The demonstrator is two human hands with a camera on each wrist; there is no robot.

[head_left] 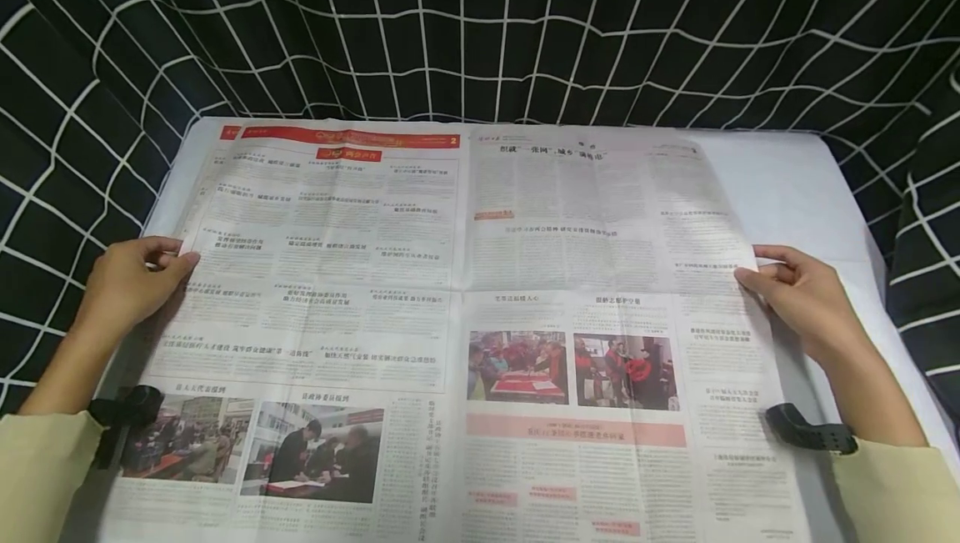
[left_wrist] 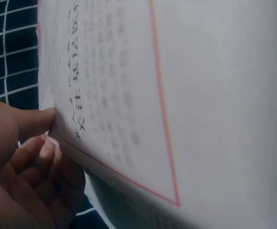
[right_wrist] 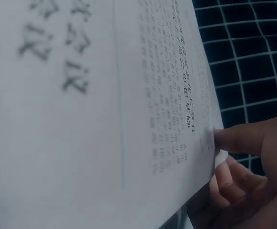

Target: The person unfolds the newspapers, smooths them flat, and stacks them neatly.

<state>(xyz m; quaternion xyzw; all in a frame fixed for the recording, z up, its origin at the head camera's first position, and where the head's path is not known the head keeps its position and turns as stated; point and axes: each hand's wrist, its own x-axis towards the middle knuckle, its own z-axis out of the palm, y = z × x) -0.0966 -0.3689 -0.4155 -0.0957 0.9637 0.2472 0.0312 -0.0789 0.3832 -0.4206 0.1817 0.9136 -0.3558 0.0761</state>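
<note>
A large newspaper [head_left: 457, 276] lies spread open in the head view, with a crease down its middle and photos on its lower half. My left hand [head_left: 142, 280] pinches its left edge between thumb and fingers. At the opposite edge my right hand [head_left: 795, 289] pinches the sheet in the same way, about level with the left. In the left wrist view the thumb of the left hand [left_wrist: 28, 157] presses on the printed face, with the fingers curled behind the paper. The right wrist view has the right hand [right_wrist: 252, 167] with its thumb on the sheet's edge.
Under the newspaper is a white table [head_left: 787, 184], its surface showing at the right and far left. A black cloth with a white grid [head_left: 465, 34] surrounds it at the back and sides. Dark bands [head_left: 813, 434] sit on both wrists, beside pale yellow sleeves.
</note>
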